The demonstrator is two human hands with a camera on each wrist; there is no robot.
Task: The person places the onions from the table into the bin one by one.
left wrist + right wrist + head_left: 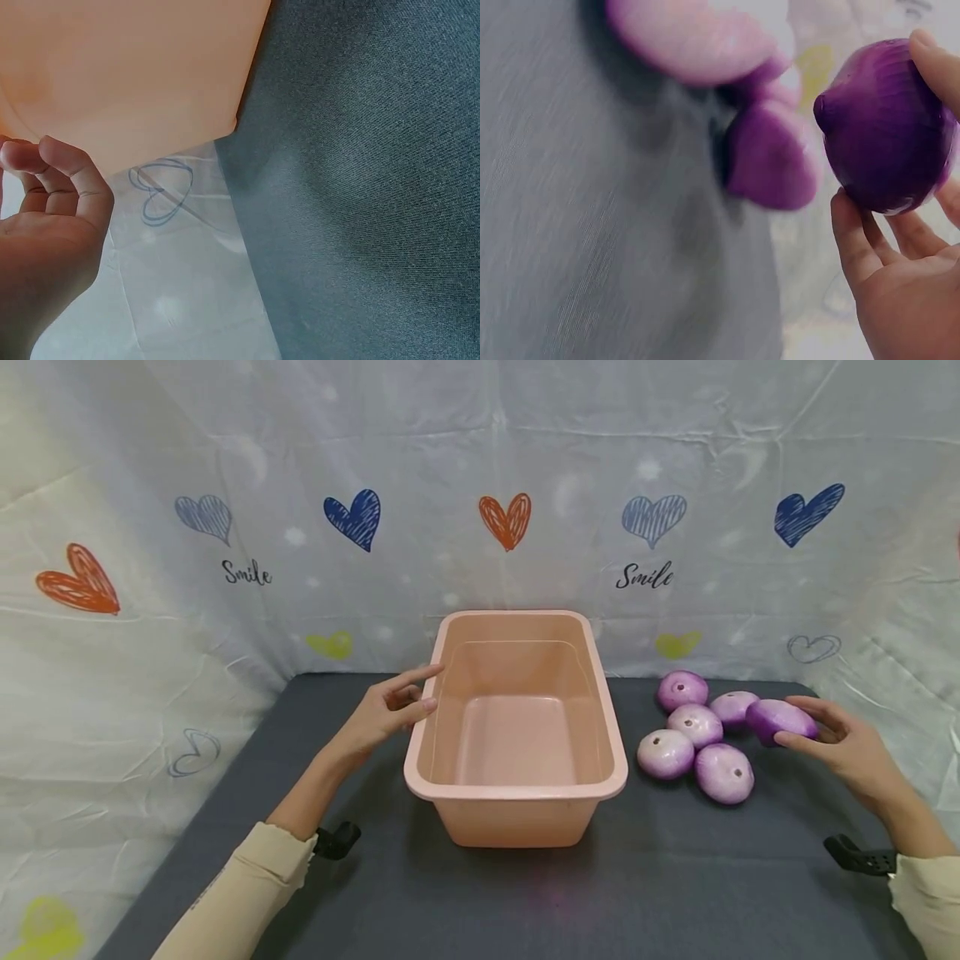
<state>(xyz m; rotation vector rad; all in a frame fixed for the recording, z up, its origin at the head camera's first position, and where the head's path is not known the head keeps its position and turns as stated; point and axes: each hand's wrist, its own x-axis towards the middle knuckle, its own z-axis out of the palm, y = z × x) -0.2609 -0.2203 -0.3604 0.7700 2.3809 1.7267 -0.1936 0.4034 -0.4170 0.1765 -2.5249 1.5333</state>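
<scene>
A purple onion (780,720) is held by my right hand (855,747), thumb on one side and fingertips on the other. In the right wrist view the gripped onion (889,127) shows its pointed end. Beside it on the table lie several paler onions (694,726) in a loose cluster. A pink plastic basin (517,792) stands left of them, with nothing inside. My left hand (386,710) rests its index finger and thumb at the basin's left rim. Its other fingers (71,176) are loosely bent next to the outer wall in the left wrist view.
A dark grey cloth covers the table (510,902). Behind and at both sides hangs a pale curtain (435,452) printed with hearts and "Smile", meeting the table's back edge close behind the basin and onions. Black bands (337,841) are worn on both wrists.
</scene>
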